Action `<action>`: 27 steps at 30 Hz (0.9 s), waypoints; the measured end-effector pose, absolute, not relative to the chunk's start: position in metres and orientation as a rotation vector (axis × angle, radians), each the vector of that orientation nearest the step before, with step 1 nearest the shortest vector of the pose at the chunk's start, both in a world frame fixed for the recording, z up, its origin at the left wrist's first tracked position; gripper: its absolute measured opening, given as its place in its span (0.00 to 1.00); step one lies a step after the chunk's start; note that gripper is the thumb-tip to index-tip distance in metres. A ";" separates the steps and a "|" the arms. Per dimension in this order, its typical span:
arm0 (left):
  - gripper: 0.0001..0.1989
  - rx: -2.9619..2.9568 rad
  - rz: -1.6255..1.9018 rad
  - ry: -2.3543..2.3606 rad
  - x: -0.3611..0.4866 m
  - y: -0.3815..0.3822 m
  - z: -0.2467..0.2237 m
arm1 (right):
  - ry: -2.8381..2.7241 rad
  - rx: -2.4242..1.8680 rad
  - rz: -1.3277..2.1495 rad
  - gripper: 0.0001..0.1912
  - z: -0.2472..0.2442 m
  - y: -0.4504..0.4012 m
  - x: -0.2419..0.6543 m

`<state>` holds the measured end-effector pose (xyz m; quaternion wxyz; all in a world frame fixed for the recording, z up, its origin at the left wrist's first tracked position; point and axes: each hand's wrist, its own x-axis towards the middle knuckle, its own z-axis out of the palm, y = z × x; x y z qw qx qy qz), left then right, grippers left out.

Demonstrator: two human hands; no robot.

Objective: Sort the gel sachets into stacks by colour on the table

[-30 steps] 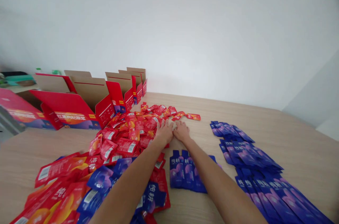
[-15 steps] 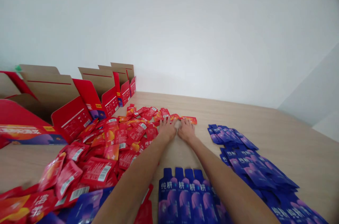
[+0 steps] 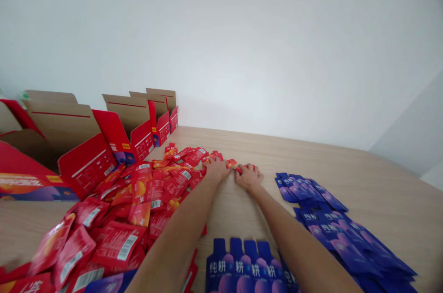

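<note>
Near the worktop's (image 3: 277,150) far edge, your left hand (image 3: 217,170) is touching the red packets (image 3: 177,183) and your right hand (image 3: 249,178) is partly covering more; whether either is pinching cannot be told. Boxes (image 3: 88,166) are standing toward the left edge.

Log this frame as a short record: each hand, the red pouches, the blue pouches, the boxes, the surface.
left hand: at the heap's far right edge, against red pouches; grip unclear
right hand: over red packaging, beside the left hand; grip unclear
red pouches: loose, overlapping heap, left of centre
blue pouches: overlapping groups at right; a row at near centre
boxes: row at left, tops open
surface: pale wood-look table
</note>
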<state>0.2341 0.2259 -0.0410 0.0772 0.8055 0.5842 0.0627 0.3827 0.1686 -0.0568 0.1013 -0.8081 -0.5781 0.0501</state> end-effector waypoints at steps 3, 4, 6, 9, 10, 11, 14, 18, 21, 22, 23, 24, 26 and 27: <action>0.20 2.491 0.230 1.741 0.234 0.210 -0.038 | -1.750 -2.339 0.129 0.22 -0.052 0.157 0.377; 0.21 2.508 0.243 1.741 0.232 0.203 -0.036 | -1.770 -2.319 0.130 0.21 -0.050 0.153 0.374; 0.21 2.548 0.275 1.738 0.227 0.189 -0.031 | -1.813 -2.273 0.135 0.19 -0.046 0.144 0.370; 0.21 2.602 0.322 1.732 0.212 0.166 -0.021 | -1.848 -2.199 0.149 0.18 -0.039 0.127 0.360; 0.21 2.617 0.337 1.735 0.205 0.158 -0.017 | -1.852 -2.172 0.155 0.18 -0.037 0.122 0.355; 0.20 2.629 0.351 1.742 0.198 0.150 -0.013 | -1.854 -2.143 0.161 0.18 -0.034 0.116 0.349; 0.20 2.657 0.402 1.786 0.171 0.124 0.002 | -1.859 -2.042 0.175 0.19 -0.028 0.098 0.325; 0.22 2.671 0.465 1.860 0.131 0.087 0.028 | -1.861 -1.893 0.200 0.19 -0.018 0.074 0.280; 0.21 2.668 0.500 1.924 0.100 0.057 0.046 | -1.868 -1.782 0.228 0.19 -0.010 0.054 0.243; 0.20 2.663 0.507 1.955 0.089 0.047 0.051 | -1.873 -1.745 0.241 0.19 -0.007 0.047 0.231; 0.20 2.653 0.509 1.989 0.078 0.036 0.055 | -1.876 -1.709 0.256 0.20 -0.005 0.039 0.218; 0.19 2.638 0.505 2.025 0.066 0.026 0.059 | -1.879 -1.674 0.272 0.20 -0.003 0.032 0.206; 0.18 2.599 0.484 2.092 0.043 0.005 0.065 | -1.887 -1.602 0.308 0.19 0.001 0.017 0.182; 0.18 2.578 0.471 2.118 0.032 -0.005 0.067 | -1.892 -1.567 0.326 0.18 0.003 0.010 0.170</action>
